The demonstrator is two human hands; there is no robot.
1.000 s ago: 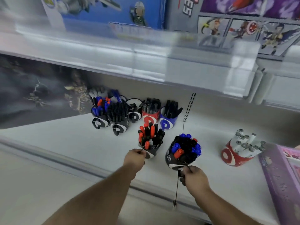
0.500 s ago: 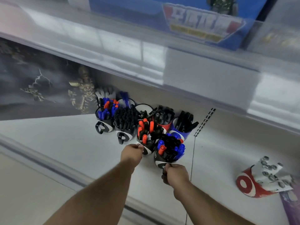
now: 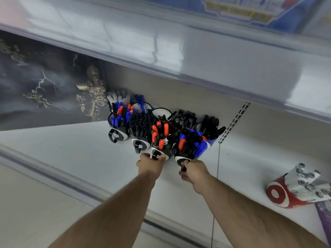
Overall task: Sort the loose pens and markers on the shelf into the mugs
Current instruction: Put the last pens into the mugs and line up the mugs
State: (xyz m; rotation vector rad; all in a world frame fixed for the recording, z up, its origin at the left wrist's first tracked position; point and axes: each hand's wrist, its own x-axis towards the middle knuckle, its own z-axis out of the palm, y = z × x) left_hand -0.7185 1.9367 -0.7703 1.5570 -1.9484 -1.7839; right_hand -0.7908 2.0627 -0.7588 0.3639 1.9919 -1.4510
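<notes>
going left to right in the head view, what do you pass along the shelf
dark lightning poster → black mug of blue and red pens → black mug of black pens → left hand → right hand → slotted shelf upright → red mug of white markers

bright, even light | upper shelf [image 3: 161, 51] motion-blurred — glare | edges bowed — wide-angle

Bare white shelf [image 3: 71, 149] lies open left of the packed cluster of pen-filled mugs [image 3: 143, 129]; rightward, open shelf reaches the tilted red-and-white mug [image 3: 279, 194]. The grey upper shelf [image 3: 179, 51] overhangs.
</notes>
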